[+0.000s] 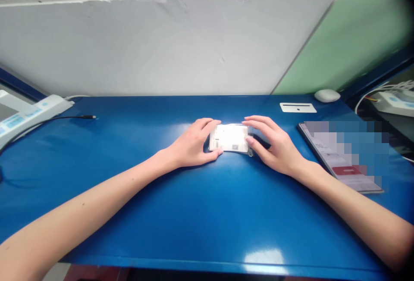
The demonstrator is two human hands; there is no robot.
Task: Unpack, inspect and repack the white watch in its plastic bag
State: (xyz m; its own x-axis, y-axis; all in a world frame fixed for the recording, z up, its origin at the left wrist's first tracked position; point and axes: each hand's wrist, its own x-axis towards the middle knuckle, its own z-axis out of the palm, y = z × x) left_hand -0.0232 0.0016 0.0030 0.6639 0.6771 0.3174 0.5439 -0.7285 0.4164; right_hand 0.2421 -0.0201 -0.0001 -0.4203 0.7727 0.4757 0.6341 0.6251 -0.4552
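Note:
A small white box (pixel 229 138) in a clear wrapper lies on the blue table (pixel 181 212), with printed codes along its left end. My left hand (pixel 193 144) grips its left end, fingers over the top and thumb under the near edge. My right hand (pixel 274 145) holds the right end, fingers curved over it and thumb at the near corner. Both forearms reach in from the bottom corners.
A tablet (pixel 343 156) lies flat at the right. Behind it are a white card (pixel 297 107) and a white mouse (pixel 327 95). A white device (pixel 29 113) with a black cable (pixel 74 117) sits at the left edge. A white wall panel (pixel 161 44) closes the back.

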